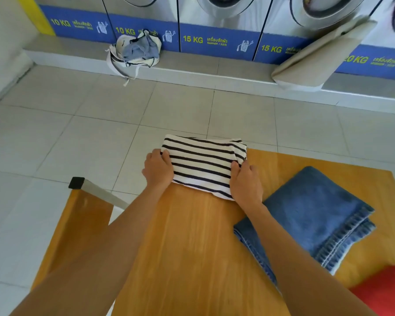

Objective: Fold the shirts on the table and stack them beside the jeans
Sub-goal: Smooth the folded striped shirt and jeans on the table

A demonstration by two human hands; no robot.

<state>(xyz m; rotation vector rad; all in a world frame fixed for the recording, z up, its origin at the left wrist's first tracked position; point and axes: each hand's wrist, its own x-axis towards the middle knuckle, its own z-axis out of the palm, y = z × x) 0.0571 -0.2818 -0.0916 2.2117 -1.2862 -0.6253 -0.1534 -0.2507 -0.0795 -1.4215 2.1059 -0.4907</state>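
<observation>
while both hands grip the striped shirt [203, 163], jeans [310, 215] lie just beside.

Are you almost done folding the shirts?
Partway. The white shirt with black stripes already looks folded into a small rectangle, and the left hand and right hand grip its two sides at the far edge of the wooden table. It sits just beside the folded blue jeans. A red cloth at the near right corner may be left.

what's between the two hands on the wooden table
In the head view, the folded black-and-white striped shirt spans the gap between the left hand and the right hand, each gripping one side of it.
</observation>
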